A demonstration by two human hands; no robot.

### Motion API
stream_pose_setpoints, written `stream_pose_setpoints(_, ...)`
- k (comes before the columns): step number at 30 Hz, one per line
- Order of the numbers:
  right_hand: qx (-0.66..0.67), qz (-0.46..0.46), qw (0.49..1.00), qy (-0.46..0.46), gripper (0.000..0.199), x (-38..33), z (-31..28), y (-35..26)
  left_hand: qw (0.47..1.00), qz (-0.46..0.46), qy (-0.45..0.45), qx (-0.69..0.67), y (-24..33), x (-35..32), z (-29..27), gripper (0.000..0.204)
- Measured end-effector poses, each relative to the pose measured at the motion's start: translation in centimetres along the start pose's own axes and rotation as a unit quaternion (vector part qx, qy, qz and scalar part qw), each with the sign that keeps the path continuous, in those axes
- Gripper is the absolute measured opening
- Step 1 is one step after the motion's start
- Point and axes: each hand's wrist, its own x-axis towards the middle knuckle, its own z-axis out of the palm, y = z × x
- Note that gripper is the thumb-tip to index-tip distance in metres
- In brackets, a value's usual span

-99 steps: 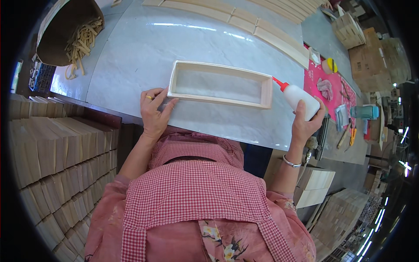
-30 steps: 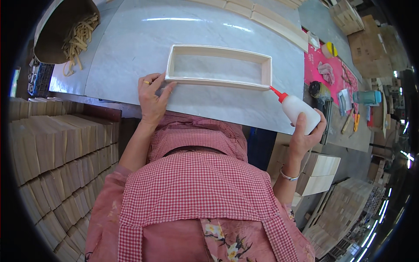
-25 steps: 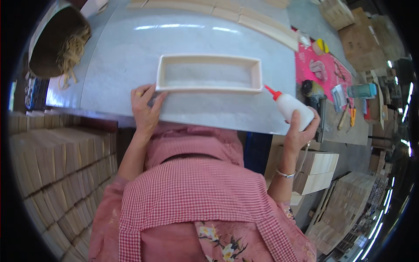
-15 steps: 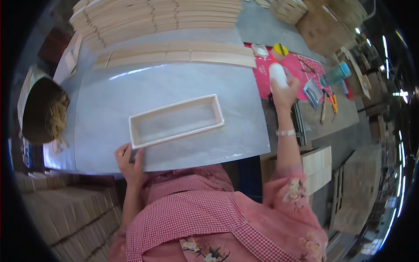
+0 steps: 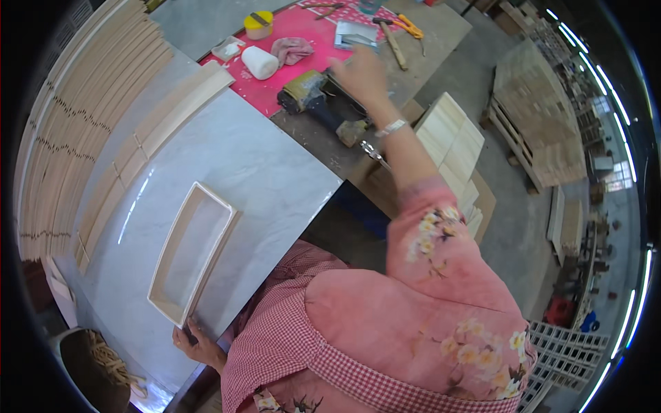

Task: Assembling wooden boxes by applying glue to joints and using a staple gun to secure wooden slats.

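A shallow rectangular frame of pale wood (image 5: pixel 222 241) lies on the grey sheet-covered table (image 5: pixel 275 162), the table surface showing inside it. My left hand (image 5: pixel 201 346) grips its near corner between thumb and fingers. On the right, my right hand (image 5: pixel 363 77) reaches out, blurred, thumb apart from the fingers and nothing visible in it. Beneath and beside that hand lies a nail gun (image 5: pixel 313 96) with a hose fitting. Just beyond the fingers is a small blue-and-white box (image 5: pixel 346 33) of metal strips. A white bottle (image 5: pixel 260 63) rests on its side on the pink mat.
Stacked wooden strips (image 5: pixel 86 117) line the left, with a row of thin boards (image 5: pixel 148 151) beside them. A yellow-lidded tub (image 5: pixel 259 24), crumpled cloth (image 5: pixel 292 51), hammer (image 5: pixel 392 48) and orange-handled pliers (image 5: pixel 410 26) lie beyond. A bin of wood scraps (image 5: pixel 79 365) stands lower left.
My view has swung to the right. My right hand has let go of the white bottle, now lying on the mat, and moved toward the box of metal strips. My left hand stays at the frame's corner.
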Motion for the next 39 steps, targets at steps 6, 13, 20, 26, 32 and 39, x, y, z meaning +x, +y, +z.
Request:
stream_pose_setpoints(6, -0.196, 0.34, 0.919, -0.037, 0.079, -8.8, -8.0, 15.3, 1.0, 0.005, 0.002, 0.004, 0.3, -0.3, -0.1, 0.035)
stream_pose_setpoints(13, -0.202, 0.415, 0.885, -0.065, 0.074, -10.2, -8.4, 14.7, 1.0, -0.001, 0.01, -0.025, 0.7, -0.5, 0.2, 0.037)
stream_pose_setpoints(20, -0.09, 0.349, 0.931, -0.062, 0.049, -8.8, -9.5, 16.9, 0.999, -0.003, -0.003, -0.032, 1.6, -0.6, -0.2, 0.042)
stream_pose_setpoints(26, -0.129, 0.291, 0.948, 0.01, 0.031, -8.2, -15.5, 17.6, 0.998, 0.011, -0.016, -0.061, 2.5, -0.4, -0.9, 0.042)
stream_pose_setpoints(32, -0.137, 0.125, 0.979, 0.087, 0.023, -10.0, -20.4, 12.1, 0.991, 0.07, 0.091, -0.074, 4.6, -0.7, -2.8, 0.043)
stream_pose_setpoints(39, 0.219, -0.468, 0.854, 0.064, 0.035, -16.7, -11.7, -13.7, 0.619, -0.165, -0.262, -0.722, 14.9, 1.2, -7.3, 0.056)
